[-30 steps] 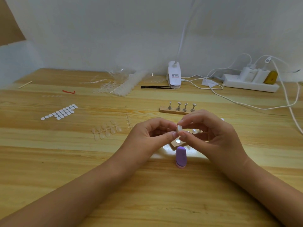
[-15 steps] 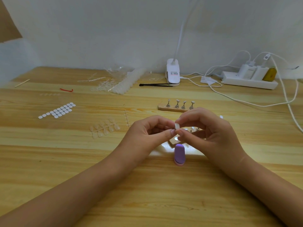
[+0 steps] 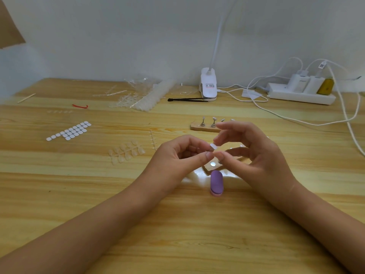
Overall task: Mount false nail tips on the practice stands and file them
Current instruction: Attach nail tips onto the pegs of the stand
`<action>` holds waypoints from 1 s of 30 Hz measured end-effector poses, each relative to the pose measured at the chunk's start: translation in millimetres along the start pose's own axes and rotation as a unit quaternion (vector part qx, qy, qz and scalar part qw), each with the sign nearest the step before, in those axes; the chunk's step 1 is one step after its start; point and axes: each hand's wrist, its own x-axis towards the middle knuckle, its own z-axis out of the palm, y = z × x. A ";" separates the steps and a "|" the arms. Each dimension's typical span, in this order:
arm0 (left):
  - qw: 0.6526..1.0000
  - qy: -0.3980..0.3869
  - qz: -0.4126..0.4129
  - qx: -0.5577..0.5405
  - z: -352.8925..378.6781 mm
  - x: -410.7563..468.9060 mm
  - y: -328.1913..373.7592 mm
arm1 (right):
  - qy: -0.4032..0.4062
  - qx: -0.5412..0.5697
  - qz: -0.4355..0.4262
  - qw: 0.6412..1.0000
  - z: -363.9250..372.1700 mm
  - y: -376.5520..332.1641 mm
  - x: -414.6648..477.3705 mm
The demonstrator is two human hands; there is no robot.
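My left hand (image 3: 177, 157) pinches a small white nail tip (image 3: 213, 145) between thumb and forefinger, above the table. My right hand (image 3: 254, 155) is just to its right, fingers loosely spread; its forefinger tip touches the white piece from above and its thumb meets my left thumb below. What carries the piece is hidden by the fingers. A wooden base (image 3: 197, 127) with upright metal practice stands (image 3: 213, 122) lies behind the hands. A second wooden base with a round metal spot (image 3: 212, 164) lies under them. A purple file block (image 3: 216, 182) lies in front.
Clear nail tips on a sprue (image 3: 126, 151) and a sheet of white pads (image 3: 69, 131) lie to the left. A bag of tips (image 3: 146, 93), black tweezers (image 3: 187, 99), a lamp clip (image 3: 208, 86), a power strip (image 3: 300, 93) and white cables (image 3: 296, 120) line the back.
My right hand's fingers have spread apart and lifted from a tight pinch on the white piece; only its forefinger tip stays on it. The left hand keeps its pinch.
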 end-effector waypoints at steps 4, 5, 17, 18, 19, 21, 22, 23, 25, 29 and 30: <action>1.000 0.005 -0.002 0.007 -0.1 -0.4 -0.9 | 0.020 0.025 0.015 0.999 -0.6 -3.5 0.6; 1.000 0.005 -0.001 0.007 -0.4 -0.5 -1.2 | 0.018 0.018 0.011 1.000 -0.6 -3.6 0.8; 0.999 -0.004 0.017 0.033 0.1 -1.5 -1.9 | 0.004 0.004 0.031 1.000 3.9 -9.3 1.3; 0.999 0.002 0.025 0.041 0.0 -1.7 -2.3 | -0.001 0.009 0.040 0.999 4.0 -9.6 1.6; 0.998 0.011 0.036 0.049 -0.5 -1.6 -3.0 | -0.007 0.011 0.051 0.999 3.6 -9.9 2.4; 0.994 0.036 0.065 0.079 -2.1 -2.1 -4.6 | -0.015 0.021 0.075 0.997 2.1 -10.5 4.0; 0.991 0.047 0.080 0.098 -2.9 -2.7 -5.0 | -0.016 0.030 0.087 0.996 1.2 -10.5 4.6; 0.987 0.056 0.094 0.114 -3.4 -3.4 -5.0 | -0.015 0.034 0.094 0.995 0.5 -10.8 5.0; 0.982 0.066 0.117 0.135 -3.4 -5.2 -4.0 | -0.013 0.014 0.085 0.996 0.6 -11.0 4.8; 0.973 0.076 0.141 0.168 -1.2 -6.8 -2.2 | -0.028 -0.047 0.056 0.997 1.5 -11.8 3.7; 0.970 0.077 0.144 0.178 -0.6 -7.2 -1.9 | -0.035 -0.073 0.043 0.996 1.7 -11.8 3.5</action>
